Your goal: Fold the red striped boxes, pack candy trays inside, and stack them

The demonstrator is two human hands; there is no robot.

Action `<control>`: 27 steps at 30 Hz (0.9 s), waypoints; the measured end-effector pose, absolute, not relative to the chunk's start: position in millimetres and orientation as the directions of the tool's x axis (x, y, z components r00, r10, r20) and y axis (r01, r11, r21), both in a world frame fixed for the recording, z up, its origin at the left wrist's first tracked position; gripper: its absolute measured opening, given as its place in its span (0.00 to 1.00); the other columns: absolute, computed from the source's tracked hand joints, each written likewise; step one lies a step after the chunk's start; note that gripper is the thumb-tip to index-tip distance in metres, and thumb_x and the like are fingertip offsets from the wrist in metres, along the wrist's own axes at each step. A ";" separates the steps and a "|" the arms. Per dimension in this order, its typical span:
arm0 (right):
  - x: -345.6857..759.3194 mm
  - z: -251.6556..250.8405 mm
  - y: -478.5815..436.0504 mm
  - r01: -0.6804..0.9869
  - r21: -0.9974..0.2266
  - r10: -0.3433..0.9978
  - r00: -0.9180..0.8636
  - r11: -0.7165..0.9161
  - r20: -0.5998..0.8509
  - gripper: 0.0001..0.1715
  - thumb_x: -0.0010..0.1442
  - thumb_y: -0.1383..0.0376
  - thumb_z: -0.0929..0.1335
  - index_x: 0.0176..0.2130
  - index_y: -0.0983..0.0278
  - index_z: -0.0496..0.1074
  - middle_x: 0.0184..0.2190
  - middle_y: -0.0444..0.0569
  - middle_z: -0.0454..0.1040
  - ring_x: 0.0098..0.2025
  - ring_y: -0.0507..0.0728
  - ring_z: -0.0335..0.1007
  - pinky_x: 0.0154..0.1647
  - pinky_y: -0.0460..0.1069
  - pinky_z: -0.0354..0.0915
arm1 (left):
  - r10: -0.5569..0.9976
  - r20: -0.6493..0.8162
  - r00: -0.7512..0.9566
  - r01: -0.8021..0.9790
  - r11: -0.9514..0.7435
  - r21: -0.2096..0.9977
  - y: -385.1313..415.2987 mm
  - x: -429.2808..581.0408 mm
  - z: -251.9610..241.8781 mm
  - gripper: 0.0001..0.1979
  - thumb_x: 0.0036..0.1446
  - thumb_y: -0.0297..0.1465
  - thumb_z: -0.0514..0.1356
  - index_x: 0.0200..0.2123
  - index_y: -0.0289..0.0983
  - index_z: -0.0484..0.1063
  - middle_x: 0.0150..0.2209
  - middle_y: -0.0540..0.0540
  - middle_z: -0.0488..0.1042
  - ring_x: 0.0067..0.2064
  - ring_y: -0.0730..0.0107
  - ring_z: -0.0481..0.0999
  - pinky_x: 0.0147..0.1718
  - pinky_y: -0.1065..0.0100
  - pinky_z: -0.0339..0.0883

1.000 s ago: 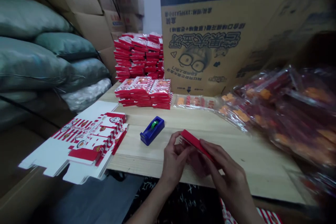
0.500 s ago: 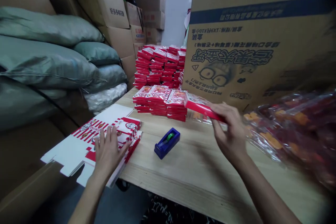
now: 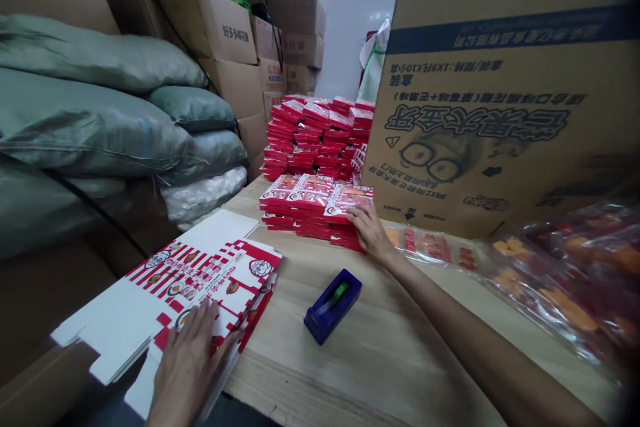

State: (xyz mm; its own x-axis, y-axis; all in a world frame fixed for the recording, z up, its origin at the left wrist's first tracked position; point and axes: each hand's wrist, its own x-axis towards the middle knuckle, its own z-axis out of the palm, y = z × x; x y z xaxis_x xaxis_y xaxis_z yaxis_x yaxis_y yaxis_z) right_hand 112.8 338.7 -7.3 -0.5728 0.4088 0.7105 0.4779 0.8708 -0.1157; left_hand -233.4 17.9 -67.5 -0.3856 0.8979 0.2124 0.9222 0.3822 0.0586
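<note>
My left hand (image 3: 187, 353) lies flat, fingers stretched, on a stack of unfolded red-and-white printed cartons (image 3: 215, 280) at the table's left edge. My right hand (image 3: 371, 230) grips the near right edge of a red candy box (image 3: 345, 197) with a clear window. That box sits on top of the right column of a low stack of similar boxes (image 3: 303, 193). Its thumb side is partly hidden. Between my hands a blue tape dispenser (image 3: 330, 310) with a green core stands on the wooden table (image 3: 300, 373).
Behind the low stack rises a taller pile of red boxes (image 3: 315, 130). A large upside-down printed carton (image 3: 475, 93) stands at the right back. Clear bags of orange and red sweets (image 3: 555, 280) lie at the right. Green sacks (image 3: 90, 107) and cardboard boxes (image 3: 220, 33) are piled at the left.
My right hand has carried the red box left and forward onto the low stack's right column. My left hand stays on the cartons, slightly nearer me. The view has shifted a little.
</note>
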 end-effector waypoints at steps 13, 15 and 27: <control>117.2 -2.0 356.9 0.439 -0.084 0.357 -0.587 0.894 0.727 0.31 0.66 0.77 0.56 0.59 0.62 0.73 0.63 0.57 0.74 0.72 0.66 0.56 0.73 0.75 0.47 | 0.902 0.241 -0.357 0.934 0.346 0.087 8.9 -240.2 -79.4 0.32 0.61 0.37 0.48 0.65 0.31 0.70 0.67 0.35 0.68 0.69 0.44 0.65 0.65 0.42 0.61; 117.8 -3.6 364.8 0.435 -0.085 0.355 -0.589 0.896 0.726 0.30 0.64 0.78 0.57 0.57 0.63 0.74 0.61 0.58 0.75 0.72 0.66 0.57 0.72 0.74 0.50 | 0.906 0.232 -0.355 0.935 0.344 0.087 11.6 -239.6 -78.0 0.33 0.62 0.38 0.46 0.65 0.29 0.70 0.67 0.34 0.68 0.69 0.44 0.66 0.65 0.42 0.61; 134.8 17.5 207.1 0.154 -0.810 0.824 -0.144 0.565 0.547 0.25 0.67 0.56 0.69 0.61 0.57 0.70 0.65 0.55 0.71 0.72 0.68 0.57 0.74 0.71 0.45 | 0.711 0.088 -0.698 0.286 0.164 0.944 4.8 -132.9 58.6 0.34 0.53 0.55 0.65 0.57 0.43 0.74 0.47 0.43 0.84 0.42 0.46 0.84 0.41 0.53 0.79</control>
